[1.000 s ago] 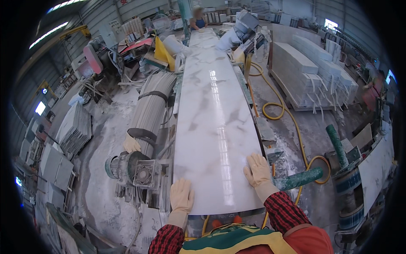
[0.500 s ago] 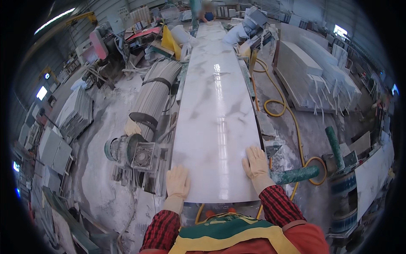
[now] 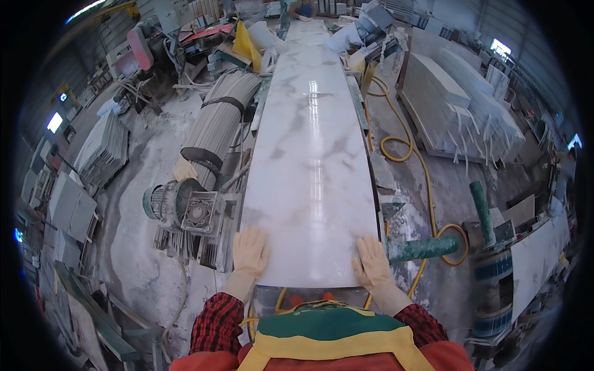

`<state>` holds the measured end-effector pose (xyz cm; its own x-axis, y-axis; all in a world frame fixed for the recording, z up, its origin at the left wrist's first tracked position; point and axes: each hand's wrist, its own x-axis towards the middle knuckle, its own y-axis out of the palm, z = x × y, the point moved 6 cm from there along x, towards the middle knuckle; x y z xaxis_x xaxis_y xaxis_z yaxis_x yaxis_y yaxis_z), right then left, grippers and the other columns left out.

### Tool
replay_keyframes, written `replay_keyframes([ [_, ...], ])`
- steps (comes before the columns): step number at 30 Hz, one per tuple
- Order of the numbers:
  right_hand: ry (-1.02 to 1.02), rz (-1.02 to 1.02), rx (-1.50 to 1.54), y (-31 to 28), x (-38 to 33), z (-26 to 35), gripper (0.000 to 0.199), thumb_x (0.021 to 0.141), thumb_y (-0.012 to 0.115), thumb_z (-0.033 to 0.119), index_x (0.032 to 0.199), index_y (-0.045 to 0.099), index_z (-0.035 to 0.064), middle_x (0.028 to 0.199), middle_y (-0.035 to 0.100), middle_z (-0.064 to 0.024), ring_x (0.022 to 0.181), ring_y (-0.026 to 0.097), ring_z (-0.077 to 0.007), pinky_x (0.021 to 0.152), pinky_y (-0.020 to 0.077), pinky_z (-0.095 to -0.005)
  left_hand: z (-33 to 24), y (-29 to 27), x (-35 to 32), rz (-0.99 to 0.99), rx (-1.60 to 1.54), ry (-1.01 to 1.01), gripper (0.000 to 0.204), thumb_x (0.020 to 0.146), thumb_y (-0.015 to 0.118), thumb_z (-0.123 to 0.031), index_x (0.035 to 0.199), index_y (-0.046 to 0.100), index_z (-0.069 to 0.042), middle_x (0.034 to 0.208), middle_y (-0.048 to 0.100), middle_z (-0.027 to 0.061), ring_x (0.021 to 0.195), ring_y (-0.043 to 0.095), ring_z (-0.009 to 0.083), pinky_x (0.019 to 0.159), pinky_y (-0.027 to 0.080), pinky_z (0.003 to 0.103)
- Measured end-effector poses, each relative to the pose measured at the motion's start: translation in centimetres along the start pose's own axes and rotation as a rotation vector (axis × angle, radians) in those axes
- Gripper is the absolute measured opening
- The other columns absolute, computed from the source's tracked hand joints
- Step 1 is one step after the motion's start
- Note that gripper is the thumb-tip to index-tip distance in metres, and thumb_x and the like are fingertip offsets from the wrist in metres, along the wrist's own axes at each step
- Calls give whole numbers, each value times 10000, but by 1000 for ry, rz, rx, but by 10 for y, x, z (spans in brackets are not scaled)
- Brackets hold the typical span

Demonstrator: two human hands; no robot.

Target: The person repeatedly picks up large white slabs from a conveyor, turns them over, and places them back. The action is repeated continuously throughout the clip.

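Observation:
A long, polished white stone slab [image 3: 303, 179] with grey-brown veining stretches away from me, its near end just in front of my body. My left hand [image 3: 250, 250], in a pale cream glove, lies on the slab's near left corner with fingers extended forward. On the near right corner rests my right hand [image 3: 371, 263], gloved alike, its fingers stretched out along the edge. Neither hand is wrapped round anything. At the slab's far end another person [image 3: 302, 11] stands with a hand by it.
Left of the slab stand a dusty motor with a gearbox [image 3: 201, 211] and a strapped grey bundle [image 3: 229, 111]. A green pipe [image 3: 424, 248] juts out at right, beside a yellow hose [image 3: 427, 176]. Wrapped stone stacks [image 3: 455, 105] lie farther right.
My right hand has moved down along the slab's edge, closer to its near corner. My left hand sits slightly higher and farther left in view. The view has shifted a little.

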<state>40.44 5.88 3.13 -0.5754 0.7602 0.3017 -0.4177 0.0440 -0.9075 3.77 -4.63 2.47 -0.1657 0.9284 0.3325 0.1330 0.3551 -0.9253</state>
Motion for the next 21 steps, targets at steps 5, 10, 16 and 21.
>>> replay_keyframes([
  [5,-22,222,98,-18,29,7,633,969,640,314,1508,492,15,1523,503,-269,1432,448,-463,1245,325,-541,10,18,46,13,59,5,496,947,657,-324,1415,622,-166,1541,563,122,1448,455,366,1195,319,589],
  [10,-28,101,-68,20,70,-17,664,985,633,367,1538,488,28,1576,487,-247,1485,421,-432,1282,282,-527,3,21,77,42,19,-84,538,984,628,-350,1480,597,-144,1559,562,175,1466,456,412,1215,298,592],
  [16,33,-66,-195,59,163,-61,657,990,624,386,1531,507,32,1575,512,-218,1495,426,-399,1293,260,-531,1,14,81,84,-19,-93,531,973,644,-326,1467,600,-137,1551,560,194,1463,453,427,1210,308,590],
  [21,135,53,-133,62,243,-85,616,988,611,381,1489,537,30,1577,510,-223,1496,427,-391,1281,282,-510,4,12,82,211,-55,-132,533,979,645,-327,1476,592,-139,1570,545,189,1484,445,424,1223,295,594],
])
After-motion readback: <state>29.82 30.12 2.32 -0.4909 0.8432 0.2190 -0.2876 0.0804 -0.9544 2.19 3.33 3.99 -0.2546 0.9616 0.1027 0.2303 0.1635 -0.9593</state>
